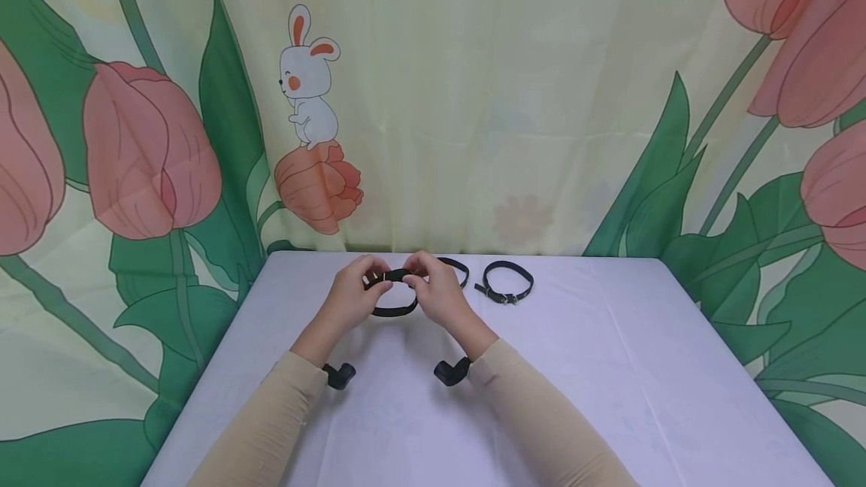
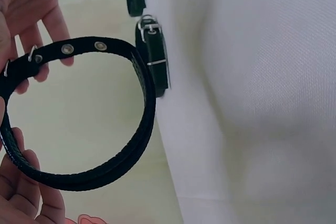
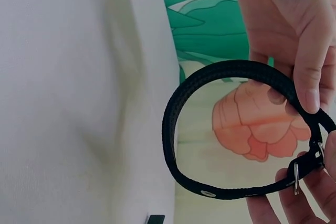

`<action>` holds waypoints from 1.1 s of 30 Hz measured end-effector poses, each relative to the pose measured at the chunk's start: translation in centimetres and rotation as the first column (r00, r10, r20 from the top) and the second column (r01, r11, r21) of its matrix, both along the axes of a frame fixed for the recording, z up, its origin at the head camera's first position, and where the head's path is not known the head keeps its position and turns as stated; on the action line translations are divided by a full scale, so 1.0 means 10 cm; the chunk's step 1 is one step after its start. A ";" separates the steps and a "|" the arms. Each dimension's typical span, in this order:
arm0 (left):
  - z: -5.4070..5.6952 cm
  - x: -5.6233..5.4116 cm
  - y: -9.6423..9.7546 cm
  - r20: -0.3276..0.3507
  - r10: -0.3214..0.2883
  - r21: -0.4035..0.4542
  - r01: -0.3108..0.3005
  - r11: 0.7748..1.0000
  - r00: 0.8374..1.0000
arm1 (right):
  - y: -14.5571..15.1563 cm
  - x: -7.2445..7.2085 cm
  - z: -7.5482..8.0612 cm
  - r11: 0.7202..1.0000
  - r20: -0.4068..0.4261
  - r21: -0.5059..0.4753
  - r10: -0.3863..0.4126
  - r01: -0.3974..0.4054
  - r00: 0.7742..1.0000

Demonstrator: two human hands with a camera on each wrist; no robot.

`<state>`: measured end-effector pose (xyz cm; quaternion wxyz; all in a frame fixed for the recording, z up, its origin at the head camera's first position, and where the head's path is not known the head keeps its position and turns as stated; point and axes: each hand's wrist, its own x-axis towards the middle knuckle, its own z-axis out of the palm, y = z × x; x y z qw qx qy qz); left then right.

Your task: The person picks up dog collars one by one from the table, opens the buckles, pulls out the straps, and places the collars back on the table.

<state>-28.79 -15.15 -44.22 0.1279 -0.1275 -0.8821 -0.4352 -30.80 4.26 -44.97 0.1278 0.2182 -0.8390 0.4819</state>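
Our left hand (image 1: 348, 295) and right hand (image 1: 438, 293), curled, pinch one black strap (image 1: 395, 313); another strap (image 1: 499, 297) lies at three o'clock.

I saw the right hand (image 1: 438, 291) hide part of the second collar (image 1: 465, 270), and the left hand (image 1: 348, 293) cover some of the held collar (image 1: 395, 313), whose metal fittings (image 1: 384, 276) looked tiny from the head. The right wrist view's bottom edge cropped a dark object (image 3: 155, 219) beyond naming.
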 end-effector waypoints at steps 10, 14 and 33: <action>-0.01 -0.01 -0.01 0.009 -0.003 0.024 0.003 1.000 1.000 | 0.00 0.01 -0.01 0.998 0.036 -0.058 -0.001 0.003 0.999; -0.03 0.00 -0.02 0.001 -0.001 0.026 0.001 1.000 1.000 | -0.01 0.01 -0.03 0.998 0.033 -0.066 0.000 0.002 0.999; -0.01 0.00 0.03 -0.072 0.010 -0.028 -0.012 1.000 0.997 | -0.01 0.01 0.00 1.000 0.021 -0.012 -0.003 0.003 1.000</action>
